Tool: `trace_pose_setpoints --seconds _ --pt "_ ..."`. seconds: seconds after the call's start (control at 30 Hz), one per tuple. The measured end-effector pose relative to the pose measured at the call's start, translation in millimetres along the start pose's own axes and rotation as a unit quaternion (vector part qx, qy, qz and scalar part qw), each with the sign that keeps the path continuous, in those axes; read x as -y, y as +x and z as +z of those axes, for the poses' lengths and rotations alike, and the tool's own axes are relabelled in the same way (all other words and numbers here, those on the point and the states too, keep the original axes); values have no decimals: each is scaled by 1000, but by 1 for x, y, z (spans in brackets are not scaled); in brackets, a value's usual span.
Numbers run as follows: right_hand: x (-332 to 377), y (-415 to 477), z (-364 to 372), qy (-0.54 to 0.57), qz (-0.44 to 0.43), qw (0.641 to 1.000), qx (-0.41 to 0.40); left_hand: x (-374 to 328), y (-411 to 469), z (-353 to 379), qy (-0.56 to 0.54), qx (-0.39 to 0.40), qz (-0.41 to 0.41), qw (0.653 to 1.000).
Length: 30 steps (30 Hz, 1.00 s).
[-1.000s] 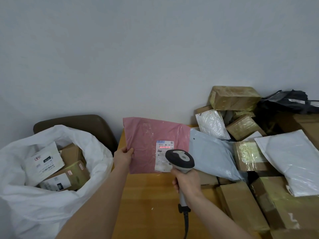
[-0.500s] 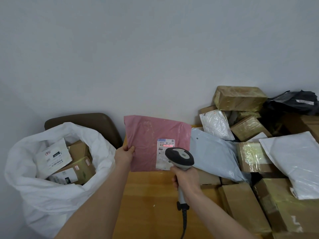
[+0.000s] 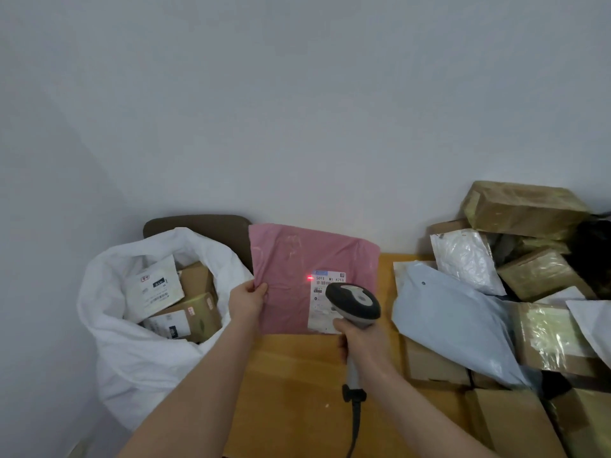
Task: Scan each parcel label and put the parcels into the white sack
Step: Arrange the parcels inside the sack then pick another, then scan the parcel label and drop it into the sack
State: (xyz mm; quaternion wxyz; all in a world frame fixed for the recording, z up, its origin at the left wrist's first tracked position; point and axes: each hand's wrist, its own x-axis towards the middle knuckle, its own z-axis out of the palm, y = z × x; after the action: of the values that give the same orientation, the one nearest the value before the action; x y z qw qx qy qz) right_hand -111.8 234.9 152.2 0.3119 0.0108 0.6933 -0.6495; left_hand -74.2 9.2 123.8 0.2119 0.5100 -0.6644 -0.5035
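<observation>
My left hand (image 3: 246, 300) pinches the left edge of a flat pink mailer (image 3: 291, 259) and holds it upright above the wooden table (image 3: 297, 385). Its white label (image 3: 325, 300) faces me, with a red scanner dot just left of the label's top edge. A grey and black handheld scanner (image 3: 353, 300) points at that label, and my right hand (image 3: 363, 342) grips its handle. The scanner head hides part of the label. The open white sack (image 3: 139, 358) stands at the left and holds several boxes and a white mailer.
A heap of parcels fills the right side: a pale blue mailer (image 3: 453, 322), a silver mailer (image 3: 463, 259), taped cardboard boxes (image 3: 522, 206) and white mailers. A dark chair back (image 3: 211, 229) rises behind the sack. The wall is close behind. The scanner cable hangs toward me.
The view has swung left, so the sack and the parcels sit further right in frame. The red scan line on the label has shrunk to a dot at the label's left edge.
</observation>
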Motion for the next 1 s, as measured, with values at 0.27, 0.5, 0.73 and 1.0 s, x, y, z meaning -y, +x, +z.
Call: trace_pose_setpoints --seconds 0.27,0.5,0.73,1.0 --pt "36 58 140 -20 -13 999 46 10 99 -116 29 -40 17 999" --pt "28 119 314 -53 25 997 45 47 231 -267 131 -50 -26 990" --pt "2 138 373 -54 98 994 4 87 300 -280 365 -16 -25 931" --pt "-10 153 378 -69 124 989 -35 93 284 -198 562 308 107 761"
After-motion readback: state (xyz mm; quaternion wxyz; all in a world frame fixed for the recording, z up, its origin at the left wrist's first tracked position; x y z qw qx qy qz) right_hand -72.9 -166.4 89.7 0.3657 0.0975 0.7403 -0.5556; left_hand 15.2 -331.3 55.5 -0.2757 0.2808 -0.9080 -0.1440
